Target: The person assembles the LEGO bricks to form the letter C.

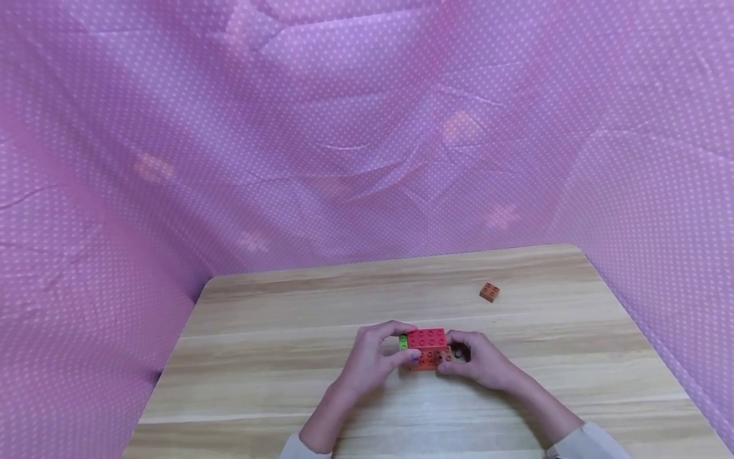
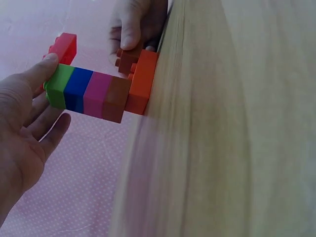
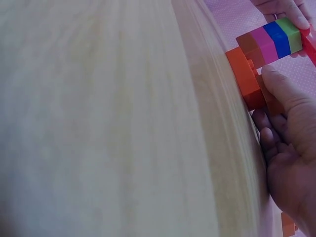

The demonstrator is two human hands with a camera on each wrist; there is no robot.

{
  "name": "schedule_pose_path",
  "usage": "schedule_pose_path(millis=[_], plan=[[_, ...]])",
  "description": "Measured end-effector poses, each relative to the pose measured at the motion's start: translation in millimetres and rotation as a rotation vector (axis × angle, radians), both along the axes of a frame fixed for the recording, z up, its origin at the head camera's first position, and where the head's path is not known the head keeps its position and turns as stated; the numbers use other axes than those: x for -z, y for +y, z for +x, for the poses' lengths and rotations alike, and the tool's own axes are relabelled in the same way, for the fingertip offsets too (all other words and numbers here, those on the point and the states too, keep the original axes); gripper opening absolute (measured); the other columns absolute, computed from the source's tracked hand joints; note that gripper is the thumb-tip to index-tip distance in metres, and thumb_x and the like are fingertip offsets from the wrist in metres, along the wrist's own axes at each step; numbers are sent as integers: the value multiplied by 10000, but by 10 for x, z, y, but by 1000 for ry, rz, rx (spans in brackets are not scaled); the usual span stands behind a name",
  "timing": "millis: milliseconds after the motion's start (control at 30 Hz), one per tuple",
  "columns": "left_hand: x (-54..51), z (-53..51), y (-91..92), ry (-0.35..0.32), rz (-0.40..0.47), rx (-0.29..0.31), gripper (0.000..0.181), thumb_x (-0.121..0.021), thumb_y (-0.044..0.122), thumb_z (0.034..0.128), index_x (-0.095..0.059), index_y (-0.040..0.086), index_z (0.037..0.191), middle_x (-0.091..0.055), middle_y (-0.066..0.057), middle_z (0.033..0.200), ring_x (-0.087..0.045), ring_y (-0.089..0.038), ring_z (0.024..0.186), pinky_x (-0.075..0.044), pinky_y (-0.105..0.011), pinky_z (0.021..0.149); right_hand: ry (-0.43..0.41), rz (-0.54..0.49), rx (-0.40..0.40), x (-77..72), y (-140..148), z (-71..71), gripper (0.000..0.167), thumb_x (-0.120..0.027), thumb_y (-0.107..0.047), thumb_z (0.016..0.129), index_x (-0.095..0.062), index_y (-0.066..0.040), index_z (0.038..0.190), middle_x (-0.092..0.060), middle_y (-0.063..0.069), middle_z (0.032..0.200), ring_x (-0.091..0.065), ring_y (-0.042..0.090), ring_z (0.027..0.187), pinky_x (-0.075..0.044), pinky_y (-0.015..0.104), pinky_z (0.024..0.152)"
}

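Observation:
A stack of toy building bricks stands on the wooden table, in front of both hands. In the left wrist view its column runs from an orange base brick (image 2: 141,89) through brown (image 2: 116,98), pink (image 2: 96,94) and blue (image 2: 77,89) to a green brick (image 2: 60,86). A long red brick (image 1: 426,338) lies across the top, beyond the green one. My left hand (image 1: 371,358) grips the column near its top, thumb by the green brick. My right hand (image 1: 482,362) pinches a small brown brick (image 3: 270,98) against the studs at the orange brick's other end.
Another brown brick (image 1: 490,292) lies alone on the table (image 1: 287,319), farther back and to the right. Pink dotted cloth (image 1: 367,159) hangs behind the table and along both sides.

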State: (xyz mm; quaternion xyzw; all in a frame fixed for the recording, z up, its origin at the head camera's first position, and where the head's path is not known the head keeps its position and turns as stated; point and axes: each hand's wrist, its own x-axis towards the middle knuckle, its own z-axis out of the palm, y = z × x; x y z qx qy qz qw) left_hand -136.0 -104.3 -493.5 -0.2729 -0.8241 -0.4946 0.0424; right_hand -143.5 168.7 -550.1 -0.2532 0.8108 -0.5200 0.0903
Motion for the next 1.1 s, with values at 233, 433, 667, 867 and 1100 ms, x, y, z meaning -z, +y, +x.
schedule_pose_path(millis=[233, 433, 667, 867, 1100], plan=[[7, -12, -20, 47, 6, 20, 378, -882, 272, 853, -764, 181, 1201, -784, 77, 1158, -729, -89, 1087, -587, -313, 999, -13, -13, -22, -3, 1, -22, 252, -881, -311, 873, -738, -257, 1073, -679, -54, 893, -572, 134, 811, -501, 269, 718], [14, 4, -14, 46, 18, 28, 382, -887, 262, 845, -767, 170, 1196, -788, 60, 1154, -735, -87, 1072, -595, -287, 972, -18, -34, -56, -80, 139, -79, 354, -843, -257, 910, -725, -139, 1223, -752, 7, 1049, -675, 183, 890, -586, 286, 786], [-8, 19, 6, 29, 8, 7, 375, -881, 291, 856, -771, 186, 1199, -790, 77, 1138, -728, -58, 1043, -609, -312, 949, 106, -17, 238, -314, 533, -293, 353, -813, -197, 948, -711, -9, 1228, -757, 137, 1121, -700, 176, 959, -600, 246, 814], [11, 16, 3, 45, 8, 25, 375, -868, 277, 876, -762, 153, 1214, -789, 39, 1153, -727, -66, 1049, -620, -328, 937, 151, 84, 483, -331, 874, -542, 443, -807, -239, 968, -672, 31, 1293, -724, 217, 1201, -706, 294, 982, -564, 164, 750], [16, 14, 3, 58, 9, 37, 364, -856, 267, 888, -750, 136, 1211, -782, 30, 1176, -733, -78, 1069, -606, -254, 927, 77, 167, 473, -218, 1021, -706, 664, -803, -325, 969, -548, 82, 1428, -628, 304, 1364, -637, 481, 1206, -564, 539, 1009]])
